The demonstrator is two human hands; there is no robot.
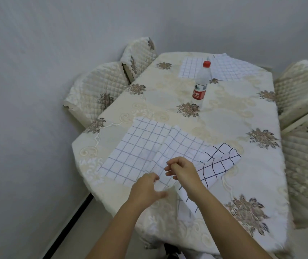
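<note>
Checked cloth, near edge pinched in left fingers, right fingers just above

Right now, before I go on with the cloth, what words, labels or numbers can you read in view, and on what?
On the bottle, red label: white Chinese characters; the middle one looks like "山", the rest are too blurred to read.
On the white band above the red label: small print, too small to read.
On the checked cloth and the tablecloth: no text, only grid lines and flowers.
</note>
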